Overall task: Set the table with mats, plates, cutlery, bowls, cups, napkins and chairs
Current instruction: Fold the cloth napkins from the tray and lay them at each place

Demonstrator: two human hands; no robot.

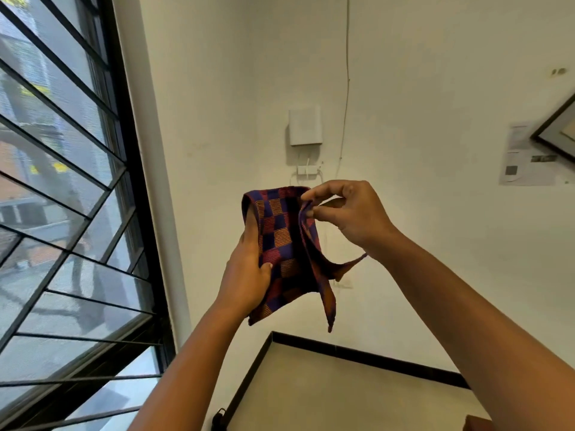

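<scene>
A checked cloth napkin [281, 241] in purple, red and orange hangs in the air in front of a white wall. My left hand [245, 275] grips its left side, thumb on the front and fingers behind the fabric. My right hand [345, 213] pinches a folded upper edge of the napkin between thumb and fingertips. A loose corner droops below between my two forearms. No table, plates or cutlery are in view.
A barred window [68, 213] fills the left side. A white box [305, 127] with cables is mounted on the wall behind the napkin. A framed picture [557, 132] and a paper sheet [525, 163] hang at right. Tiled floor [342, 396] with a dark skirting lies below.
</scene>
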